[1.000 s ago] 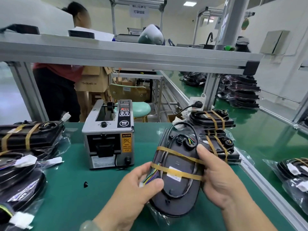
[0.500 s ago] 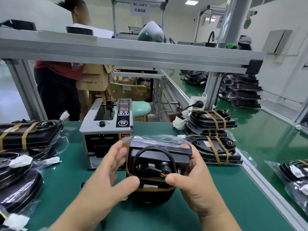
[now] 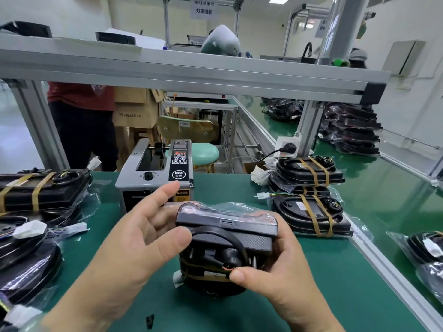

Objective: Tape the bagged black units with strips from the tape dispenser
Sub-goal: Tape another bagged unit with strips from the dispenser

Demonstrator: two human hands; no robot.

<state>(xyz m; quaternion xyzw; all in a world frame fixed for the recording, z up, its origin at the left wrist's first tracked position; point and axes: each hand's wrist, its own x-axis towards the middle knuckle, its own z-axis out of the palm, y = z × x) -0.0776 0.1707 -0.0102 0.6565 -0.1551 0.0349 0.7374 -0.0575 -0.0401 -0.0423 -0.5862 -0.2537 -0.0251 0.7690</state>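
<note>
A bagged black unit (image 3: 227,238) with brown tape bands stands tilted on its edge on the green bench, its cable loop facing me. My right hand (image 3: 280,269) grips its right side, thumb on the front near the cable. My left hand (image 3: 141,238) is at its left side, thumb against the unit's left edge and fingers stretched toward the grey tape dispenser (image 3: 155,173) just behind. Whether the left fingers hold a strip I cannot make out.
Taped bagged units (image 3: 309,192) are stacked at the right; more bagged units (image 3: 36,188) lie at the left. An aluminium frame post (image 3: 309,130) and rail border the bench. A person (image 3: 81,121) stands behind. A small black scrap (image 3: 149,321) lies near me.
The unit went from lying flat in both hands to standing on its edge. My left hand has moved from below it up to its left side, near the dispenser.
</note>
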